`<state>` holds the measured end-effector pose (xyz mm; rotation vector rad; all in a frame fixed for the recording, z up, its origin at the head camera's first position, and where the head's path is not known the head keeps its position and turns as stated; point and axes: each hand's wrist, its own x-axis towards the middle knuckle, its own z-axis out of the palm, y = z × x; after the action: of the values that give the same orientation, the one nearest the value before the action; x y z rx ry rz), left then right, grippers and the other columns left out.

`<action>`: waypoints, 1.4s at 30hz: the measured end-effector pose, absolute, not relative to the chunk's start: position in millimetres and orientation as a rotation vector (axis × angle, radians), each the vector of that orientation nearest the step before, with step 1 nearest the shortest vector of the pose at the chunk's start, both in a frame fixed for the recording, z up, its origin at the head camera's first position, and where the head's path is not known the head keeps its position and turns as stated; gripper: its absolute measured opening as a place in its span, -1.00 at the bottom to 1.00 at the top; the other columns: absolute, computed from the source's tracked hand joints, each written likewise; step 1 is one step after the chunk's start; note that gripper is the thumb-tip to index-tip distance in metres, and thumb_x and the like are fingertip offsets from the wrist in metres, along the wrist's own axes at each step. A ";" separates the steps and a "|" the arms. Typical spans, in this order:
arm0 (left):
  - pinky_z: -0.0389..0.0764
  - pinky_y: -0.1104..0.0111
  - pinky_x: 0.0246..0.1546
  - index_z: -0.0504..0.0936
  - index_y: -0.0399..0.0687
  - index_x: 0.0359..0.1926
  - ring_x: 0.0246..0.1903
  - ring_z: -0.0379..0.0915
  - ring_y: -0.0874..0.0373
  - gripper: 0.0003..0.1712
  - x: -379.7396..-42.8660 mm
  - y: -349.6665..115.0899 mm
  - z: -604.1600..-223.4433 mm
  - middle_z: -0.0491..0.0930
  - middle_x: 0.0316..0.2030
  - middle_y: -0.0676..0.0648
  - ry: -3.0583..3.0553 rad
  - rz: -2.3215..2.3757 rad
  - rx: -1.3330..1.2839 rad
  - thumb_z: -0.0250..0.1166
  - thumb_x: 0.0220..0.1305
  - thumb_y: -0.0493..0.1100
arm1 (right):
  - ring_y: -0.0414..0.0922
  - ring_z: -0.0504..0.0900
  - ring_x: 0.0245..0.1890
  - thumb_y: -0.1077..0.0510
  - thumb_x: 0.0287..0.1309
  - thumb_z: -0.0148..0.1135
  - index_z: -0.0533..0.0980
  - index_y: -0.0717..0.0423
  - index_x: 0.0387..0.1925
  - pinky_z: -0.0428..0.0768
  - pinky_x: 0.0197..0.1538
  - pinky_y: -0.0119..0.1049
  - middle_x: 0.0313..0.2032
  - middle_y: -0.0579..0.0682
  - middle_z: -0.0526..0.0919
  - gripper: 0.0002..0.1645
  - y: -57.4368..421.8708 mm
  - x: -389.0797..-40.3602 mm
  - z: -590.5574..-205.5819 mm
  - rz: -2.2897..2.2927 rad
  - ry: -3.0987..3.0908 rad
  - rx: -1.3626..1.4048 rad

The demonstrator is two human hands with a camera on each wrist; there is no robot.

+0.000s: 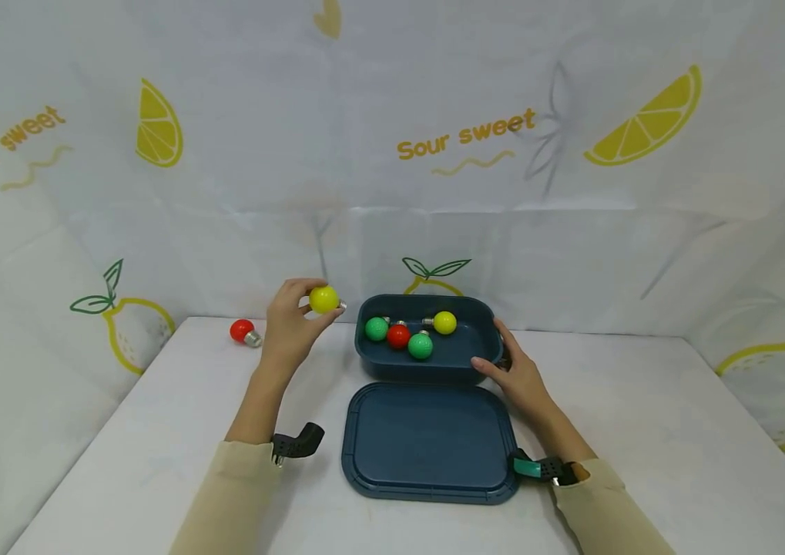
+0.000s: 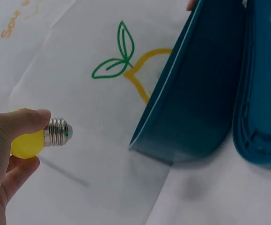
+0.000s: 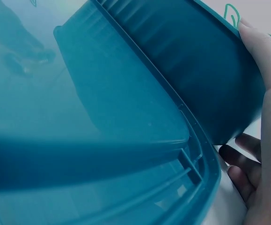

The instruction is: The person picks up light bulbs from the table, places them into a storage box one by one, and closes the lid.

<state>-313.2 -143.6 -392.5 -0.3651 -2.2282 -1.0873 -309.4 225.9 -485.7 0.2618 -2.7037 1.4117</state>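
Observation:
Between thumb and fingers, my left hand (image 1: 290, 327) pinches a yellow light bulb (image 1: 323, 299) by its round part. The bulb's silver screw base points right, toward the dark blue box (image 1: 420, 373), and it hangs left of the box's rim. At the box's right end is my right hand (image 1: 520, 381); in the right wrist view its thumb (image 3: 261, 51) lies at the rim and its other fingers curl by the outer wall. Inside the box lie a yellow bulb (image 1: 444, 322), a red bulb (image 1: 397, 336) and two green bulbs, one left (image 1: 376, 329) and one nearer (image 1: 421, 345).
A red bulb (image 1: 242, 331) lies on the white table (image 1: 156, 462) at the far left. The dark blue lid (image 1: 430, 443) is flat on the table just in front of the box. Behind everything hangs a white cloth (image 1: 337, 154) with lemon prints.

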 end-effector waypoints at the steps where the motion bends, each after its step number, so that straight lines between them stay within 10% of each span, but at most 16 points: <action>1: 0.66 0.18 -0.08 0.57 -0.05 0.07 0.02 0.47 0.06 -0.44 -313.7 -140.4 -391.9 0.50 0.00 -0.11 -2.231 -1.088 -0.372 0.50 0.00 -0.15 | 0.21 0.44 0.23 -0.23 0.18 0.20 -0.21 -0.40 0.49 0.48 0.16 0.13 0.41 0.28 0.17 0.04 225.8 -309.4 -485.8 1.414 -2.704 0.260; 27: 0.60 0.34 -0.27 0.58 -0.10 -0.05 -0.18 0.45 0.12 -0.52 -336.1 -59.2 -404.8 0.55 -0.09 -0.05 -2.240 -1.220 -0.489 0.51 -0.01 -0.13 | 0.18 0.46 0.20 -0.25 0.17 0.21 -0.20 -0.44 0.48 0.50 0.15 0.09 0.38 0.25 0.23 0.04 226.9 -309.6 -483.2 1.448 -2.702 0.244; 42: 0.60 0.27 0.04 0.65 -0.08 0.03 0.04 0.53 0.03 -0.58 -341.8 -50.0 -421.9 0.58 0.05 -0.10 -2.268 -1.221 -0.456 0.42 0.12 -0.12 | 0.21 0.42 0.23 -0.24 0.18 0.19 -0.22 -0.43 0.48 0.45 0.19 0.16 0.41 0.26 0.16 0.04 226.6 -309.4 -484.8 1.430 -2.707 0.255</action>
<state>-341.8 -50.0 -421.9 -0.4565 -2.2684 -1.2208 -309.4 226.6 -484.8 0.2547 -2.7072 1.4295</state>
